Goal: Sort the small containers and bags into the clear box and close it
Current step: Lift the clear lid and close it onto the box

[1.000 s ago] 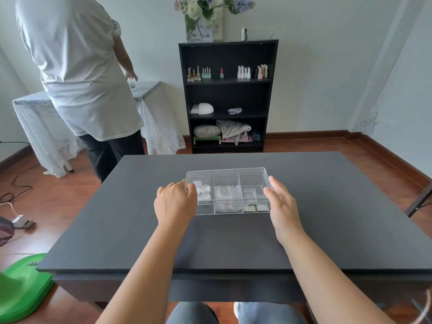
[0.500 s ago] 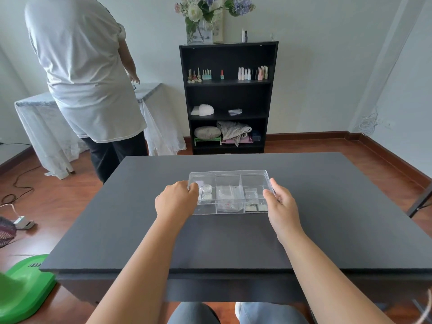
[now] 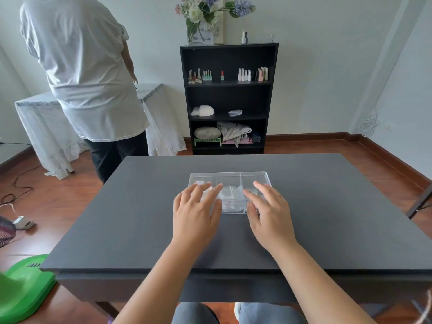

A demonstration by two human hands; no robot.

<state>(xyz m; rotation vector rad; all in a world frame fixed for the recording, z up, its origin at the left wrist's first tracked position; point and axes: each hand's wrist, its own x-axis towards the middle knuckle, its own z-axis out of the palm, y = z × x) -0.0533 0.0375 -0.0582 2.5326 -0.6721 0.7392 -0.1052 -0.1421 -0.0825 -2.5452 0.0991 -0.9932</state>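
Note:
A clear box (image 3: 230,177) with inner dividers lies on the dark grey table (image 3: 140,206), its clear lid down over the compartments. Small containers and clear bags (image 3: 230,199) show dimly through the plastic. My left hand (image 3: 197,210) is spread flat over the box's left half, fingers apart. My right hand (image 3: 268,212) is spread over the right half, palm down. Whether the palms touch the lid I cannot tell. Both hands hide the near corners of the box.
A person in a white shirt (image 3: 86,73) stands at the table's far left, back turned. A black shelf unit (image 3: 228,99) with small bottles stands behind the table. A green object (image 3: 21,284) sits on the floor at lower left.
Both hands have let go of the box's side edges and moved up over its top, fingers now spread flat. The box stays in place.

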